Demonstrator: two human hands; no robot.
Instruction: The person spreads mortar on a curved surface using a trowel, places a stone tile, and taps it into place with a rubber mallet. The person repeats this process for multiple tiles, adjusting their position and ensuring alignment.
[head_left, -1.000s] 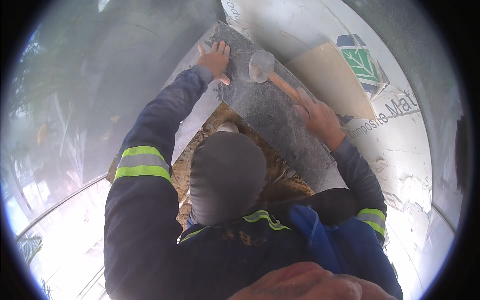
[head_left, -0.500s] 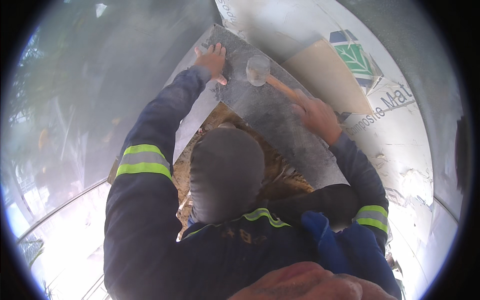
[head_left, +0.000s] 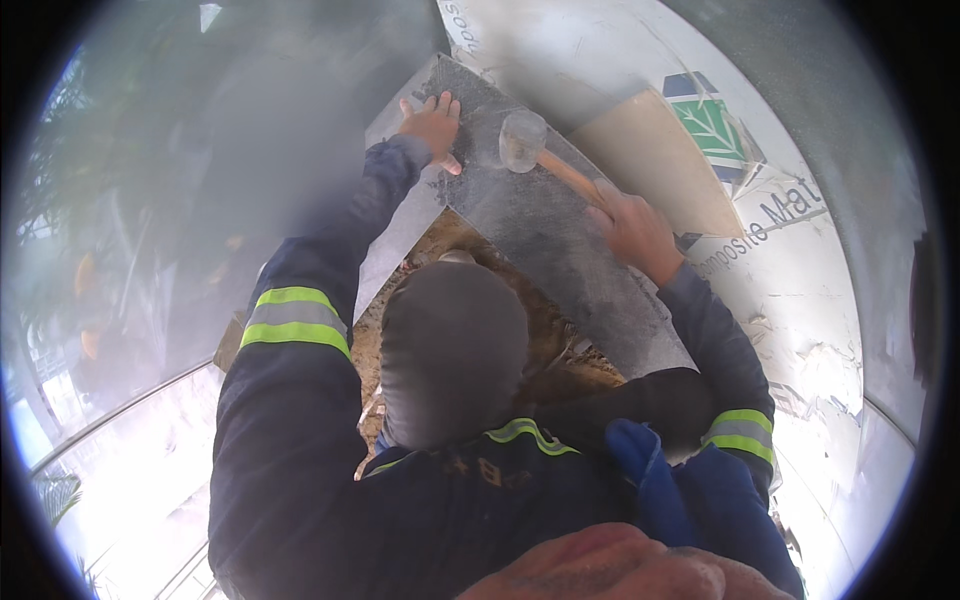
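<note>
My left hand [head_left: 433,130] lies with its fingers spread on the far corner of a grey stone slab [head_left: 560,235], beside the joint with a lighter slab [head_left: 395,220] on the left. In my right hand [head_left: 640,232] is a mallet, gripped by its wooden handle. The pale, whitish mallet head [head_left: 522,141] is just over the grey slab, right of my left hand; whether it touches the stone I cannot tell. Inside the angle between the slabs, brown soil [head_left: 450,235] shows, partly hidden by my dark-clad knee [head_left: 455,350].
White printed sheeting [head_left: 770,270] with a green logo rises along the right, with a tan board [head_left: 665,160] against it. A grey, glossy surface [head_left: 180,200] fills the left, blurred by a hazy patch. Blue cloth [head_left: 660,480] hangs near my right arm.
The view has shifted slightly, and a grey haze now blurs part of my left forearm. Both hands and the mallet keep nearly the same places against the slabs.
</note>
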